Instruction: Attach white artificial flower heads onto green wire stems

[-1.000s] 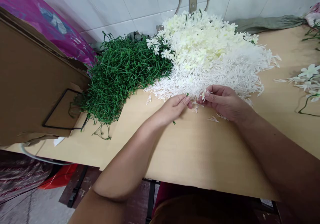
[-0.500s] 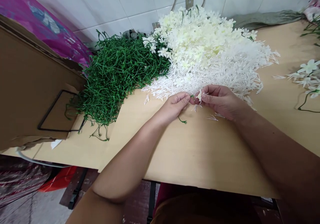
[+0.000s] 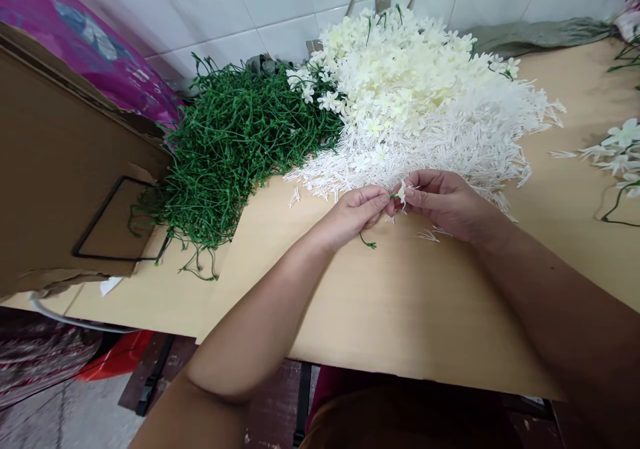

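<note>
My left hand (image 3: 364, 210) is closed on a green plastic stem (image 3: 369, 242), whose branched lower end hangs out below the fingers. Between thumb and fingers, my right hand (image 3: 440, 201) pinches a small white artificial flower (image 3: 401, 193). The stem's green tip meets the base of this flower; how deeply they join is too small to tell. Just behind both hands spreads a heap of thin white stamen pieces (image 3: 450, 149). Loose cream-white flower heads (image 3: 395, 69) are piled beyond it. To the left lies a big tangle of green stems (image 3: 250, 129).
A cardboard box (image 3: 60, 162) stands at the left, with a black wire frame (image 3: 107, 219) against it. A purple plastic bag (image 3: 100, 49) is behind the box. Assembled flower sprays (image 3: 623, 142) lie at the right on the tan board (image 3: 380, 315). White wall tiles (image 3: 215, 9) close off the back.
The flower and the stem tip have come together between my fingertips. Both hands stay in nearly the same place, and the view has shifted slightly.
</note>
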`<act>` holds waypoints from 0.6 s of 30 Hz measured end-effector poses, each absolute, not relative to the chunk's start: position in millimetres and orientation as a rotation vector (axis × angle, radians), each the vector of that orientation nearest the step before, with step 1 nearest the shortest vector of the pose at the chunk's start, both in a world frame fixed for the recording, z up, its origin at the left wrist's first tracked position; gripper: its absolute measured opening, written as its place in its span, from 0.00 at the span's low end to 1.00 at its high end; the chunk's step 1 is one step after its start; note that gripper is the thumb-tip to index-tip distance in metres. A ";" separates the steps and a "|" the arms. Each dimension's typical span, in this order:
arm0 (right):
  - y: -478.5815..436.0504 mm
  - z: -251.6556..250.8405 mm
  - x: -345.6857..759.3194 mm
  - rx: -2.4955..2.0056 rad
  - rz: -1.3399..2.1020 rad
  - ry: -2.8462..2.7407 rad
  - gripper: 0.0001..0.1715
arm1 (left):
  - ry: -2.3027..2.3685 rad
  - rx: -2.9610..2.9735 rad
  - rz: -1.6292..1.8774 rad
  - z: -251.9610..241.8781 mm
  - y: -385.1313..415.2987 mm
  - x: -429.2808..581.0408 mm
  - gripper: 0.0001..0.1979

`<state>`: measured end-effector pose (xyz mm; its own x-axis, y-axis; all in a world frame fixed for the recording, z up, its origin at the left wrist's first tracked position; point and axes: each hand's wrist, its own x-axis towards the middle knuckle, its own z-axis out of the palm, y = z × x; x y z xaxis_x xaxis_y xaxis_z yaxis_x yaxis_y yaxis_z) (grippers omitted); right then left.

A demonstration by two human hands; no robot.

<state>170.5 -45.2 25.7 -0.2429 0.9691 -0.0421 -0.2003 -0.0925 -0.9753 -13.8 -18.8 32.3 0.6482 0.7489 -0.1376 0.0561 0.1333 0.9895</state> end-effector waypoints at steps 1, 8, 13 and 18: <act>-45.4 26.0 170.4 -0.978 1.528 -1.188 0.24 | 0.748 1.370 0.569 32.3 -18.8 -13.7 0.18; -46.3 27.8 167.7 -1.035 1.456 -1.253 0.26 | 0.737 1.418 0.594 28.6 -16.9 -12.4 0.18; -46.2 25.8 167.8 -1.103 1.301 -1.355 0.25 | 0.740 1.447 0.585 28.6 -16.0 -11.6 0.21; -45.5 25.2 168.2 -1.131 1.267 -1.409 0.25 | 0.722 1.442 0.592 28.0 -15.8 -10.5 0.25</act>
<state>168.2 -45.5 25.2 -0.1749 0.9836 0.0447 0.0596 0.0559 -0.9967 -10.5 -15.8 28.0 0.6614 0.7453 -0.0843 0.0641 0.0558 0.9964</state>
